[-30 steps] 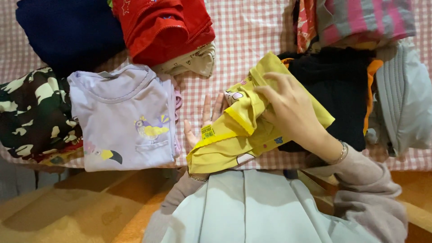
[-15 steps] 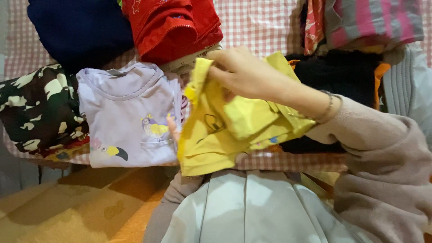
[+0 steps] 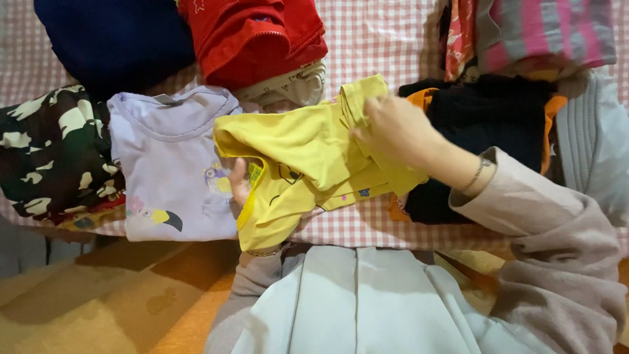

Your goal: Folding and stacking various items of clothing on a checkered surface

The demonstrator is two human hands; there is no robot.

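Note:
A small yellow garment [image 3: 304, 157] lies partly unfolded over the pink checked cloth [image 3: 386, 39] in the middle. My right hand [image 3: 393, 128] rests on its upper right part, fingers closed on a fold of the fabric. My left hand [image 3: 239, 183] is mostly hidden under the garment's lower left edge; only the fingertips show, holding the cloth from below. A folded lilac shirt [image 3: 167, 157] with bird prints lies just left of the yellow garment, touching it.
Folded clothes surround the middle: a dark camouflage piece [image 3: 46, 151] at left, a navy one [image 3: 111, 39] and a red one [image 3: 252, 36] at the back, a black and orange piece [image 3: 498, 111] and a striped one [image 3: 544, 29] at right. A wooden edge [image 3: 131, 288] runs below.
The yellow garment has been pulled open and spread leftward over the lilac shirt's edge. My right hand moved from the upper left of it back toward the right.

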